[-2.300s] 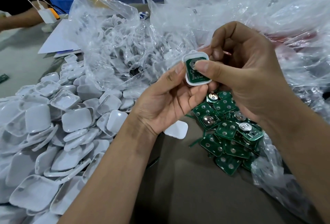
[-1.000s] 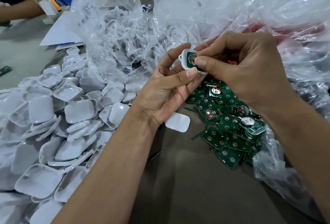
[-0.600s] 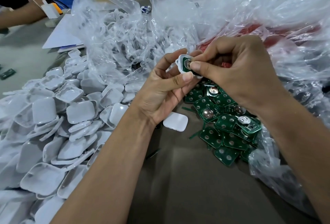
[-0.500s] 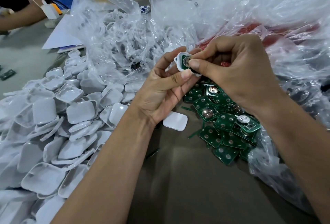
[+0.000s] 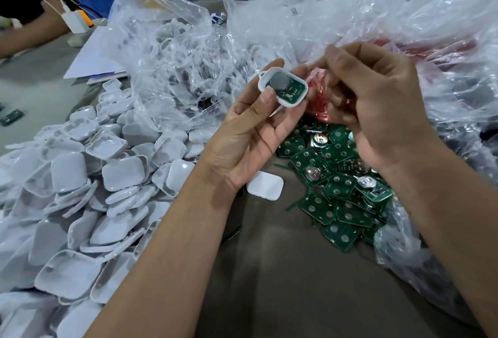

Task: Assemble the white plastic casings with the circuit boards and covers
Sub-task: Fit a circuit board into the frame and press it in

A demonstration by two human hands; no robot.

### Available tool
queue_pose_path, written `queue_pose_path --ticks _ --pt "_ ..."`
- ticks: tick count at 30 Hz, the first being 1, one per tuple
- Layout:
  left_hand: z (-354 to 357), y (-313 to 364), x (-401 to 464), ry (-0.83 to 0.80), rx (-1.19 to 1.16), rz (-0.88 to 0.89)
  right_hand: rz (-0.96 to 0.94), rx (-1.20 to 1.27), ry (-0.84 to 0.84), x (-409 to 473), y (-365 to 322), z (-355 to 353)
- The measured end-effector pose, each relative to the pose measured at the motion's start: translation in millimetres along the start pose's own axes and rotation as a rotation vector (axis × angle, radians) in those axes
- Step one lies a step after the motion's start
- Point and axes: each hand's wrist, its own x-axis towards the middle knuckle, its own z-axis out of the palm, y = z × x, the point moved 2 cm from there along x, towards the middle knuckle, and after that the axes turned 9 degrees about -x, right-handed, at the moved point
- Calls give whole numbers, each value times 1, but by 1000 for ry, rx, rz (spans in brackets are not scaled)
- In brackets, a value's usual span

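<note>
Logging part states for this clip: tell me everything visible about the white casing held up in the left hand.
The white casing is a small rounded-square plastic shell with a raised rim and a small loop at its far-left corner. A green circuit board with a round silver coin cell sits inside it, facing up; no cover is on. It is held above the table, tilted, in the grip of the left hand, thumb on the near rim, fingers behind. The right hand is just beside it, blurred; contact is unclear.

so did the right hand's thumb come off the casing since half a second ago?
Yes. The right hand has pulled back rightward, clear of the casing, which the left hand holds.
</note>
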Motion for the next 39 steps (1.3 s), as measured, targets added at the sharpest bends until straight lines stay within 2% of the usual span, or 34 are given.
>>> queue_pose_path --ticks 3,8,13,18,26,39 --pt "2 2 0 -23 -35 -16 -3 -25 50 0 -1 0" --pt "1 4 1 -27 -78 -16 -53 -118 41 -2 2 4" --pt "1 5 1 -9 -88 -9 -408 -395 73 -7 -7 10" --pt "-3 6 1 -13 -86 -16 -710 -696 19 -13 -10 14" --pt "-6 7 2 -90 -49 -12 -792 -771 -18 -15 -10 15" --pt "-5 8 0 -93 -54 -28 -857 -756 -91 -19 -17 17"
